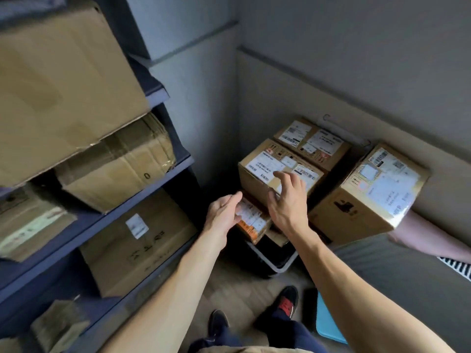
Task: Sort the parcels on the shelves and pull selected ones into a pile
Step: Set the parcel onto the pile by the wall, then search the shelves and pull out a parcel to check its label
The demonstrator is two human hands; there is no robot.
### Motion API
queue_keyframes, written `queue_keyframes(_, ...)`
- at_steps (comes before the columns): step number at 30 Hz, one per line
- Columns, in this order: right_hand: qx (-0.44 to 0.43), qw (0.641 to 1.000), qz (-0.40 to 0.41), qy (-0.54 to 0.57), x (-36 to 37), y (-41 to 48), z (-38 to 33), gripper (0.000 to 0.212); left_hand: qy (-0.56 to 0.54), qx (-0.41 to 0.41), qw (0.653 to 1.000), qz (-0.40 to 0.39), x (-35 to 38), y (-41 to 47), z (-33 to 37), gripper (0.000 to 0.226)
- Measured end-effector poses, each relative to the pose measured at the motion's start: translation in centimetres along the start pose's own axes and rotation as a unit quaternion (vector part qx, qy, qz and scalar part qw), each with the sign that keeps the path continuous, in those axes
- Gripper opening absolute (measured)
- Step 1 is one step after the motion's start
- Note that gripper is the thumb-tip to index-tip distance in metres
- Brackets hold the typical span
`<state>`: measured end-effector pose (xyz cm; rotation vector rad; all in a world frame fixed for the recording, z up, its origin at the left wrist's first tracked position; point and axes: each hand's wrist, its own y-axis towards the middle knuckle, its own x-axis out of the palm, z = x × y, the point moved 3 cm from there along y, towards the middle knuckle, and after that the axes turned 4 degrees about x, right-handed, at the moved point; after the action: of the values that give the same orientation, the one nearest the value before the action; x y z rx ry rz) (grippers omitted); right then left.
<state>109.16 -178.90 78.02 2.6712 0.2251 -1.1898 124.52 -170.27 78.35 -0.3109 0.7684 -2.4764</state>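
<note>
1. Though blurred toward the edges, plainly a dark metal shelving unit (147, 191) down the left side, loaded with cardboard cartons on several levels.
2. On an upper shelf, jutting past the edge: a large plain carton (63, 80). Under it, a taped carton (114, 164). One level lower, a labelled carton (137, 240) with a white sticker on its face.
3. Against the wall on the right, well apart from the shelves: the pile of parcels. Largest there, a tilted box (369, 189) at the right end, white labels across its top.
4. Just left of that, a middle box (262, 174) with shipping labels. Touching it from behind, a rear box (313, 141), labelled likewise.
5. Below the middle box, a dark bin (280, 270) with a pale grey rim, standing on the wooden floor (242, 289).
6. Extended from below: right hand (288, 202), fingers spread wide and holding nothing, in front of the middle box's near edge. Contact with the cardboard: cannot tell.
7. Beside it, left hand (224, 215), fingers straight and close together, palm turned inward, gripping nothing, just beside the small parcel. Touching or not: cannot tell.
8. Smallest: small parcel (252, 220) with orange print and white labels, lying between the two hands, under the middle box, at the bin's top edge.
</note>
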Motion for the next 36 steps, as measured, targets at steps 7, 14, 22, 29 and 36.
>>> queue_keyframes(7, -0.095, 0.986, -0.118, 0.064, 8.2, -7.1, -15.0, 0.049, 0.098, 0.106, 0.986, 0.082, -15.0, -5.6, 1.7, 0.057)
queue_keyframes(14, -0.243, 0.924, -0.235, 0.177, 12.0, -13.8, -29.3, 0.051, 0.051, 0.157, 0.947, 0.276, -27.6, -14.9, 2.7, 0.059)
queue_keyframes(22, -0.330, 0.838, -0.344, 0.265, 13.6, -25.3, -37.9, 0.053, 0.029, 0.126, 0.881, 0.455, -36.8, -28.1, -1.5, 0.085)
queue_keyframes(29, -0.365, 0.787, -0.423, 0.261, 14.1, -34.7, -43.2, 0.059, 0.032, 0.130, 0.849, 0.511, -43.7, -36.4, -5.0, 0.087)
queue_keyframes(36, -0.384, 0.767, -0.441, 0.265, 16.4, -45.0, -50.6, 0.065, 0.029, 0.156, 0.829, 0.536, -53.2, -44.4, -8.1, 0.085)
